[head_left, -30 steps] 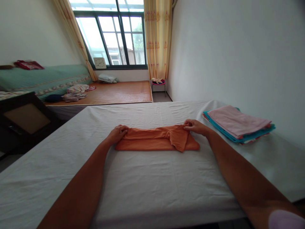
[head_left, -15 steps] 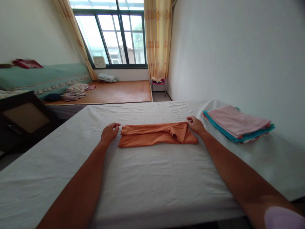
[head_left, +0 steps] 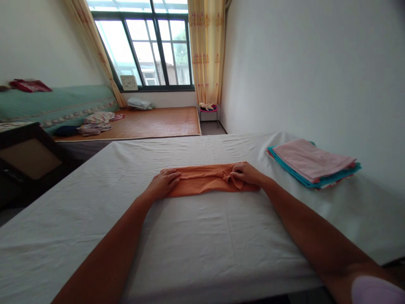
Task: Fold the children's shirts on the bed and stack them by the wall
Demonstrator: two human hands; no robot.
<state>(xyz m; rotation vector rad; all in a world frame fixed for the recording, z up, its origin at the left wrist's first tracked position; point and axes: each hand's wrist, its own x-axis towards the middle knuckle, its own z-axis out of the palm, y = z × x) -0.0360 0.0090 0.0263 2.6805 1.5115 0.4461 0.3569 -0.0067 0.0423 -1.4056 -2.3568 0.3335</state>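
An orange T-shirt (head_left: 202, 181), folded into a long narrow strip with a sleeve showing near its right end, lies across the white sheet (head_left: 196, 236). Flat on the strip's left end rests my left hand (head_left: 164, 183), its fingers stretched over the cloth. My right hand (head_left: 247, 174) is at the right end, with its fingers curled and pinching the bunched sleeve. Parts of both ends of the shirt are hidden under the hands.
To the right, near the wall, lies a stack of folded clothes (head_left: 313, 162), pink on top of teal. Beyond the sheet is a bed with a brown mat (head_left: 164, 120), a dark cabinet (head_left: 28, 156) at left, and a small stool (head_left: 209, 109) below the curtain.
Both hands have moved inward from beside the shirt's ends onto the cloth. My left hand now lies flat on it, and my right hand has taken hold of the sleeve, which looks more bunched.
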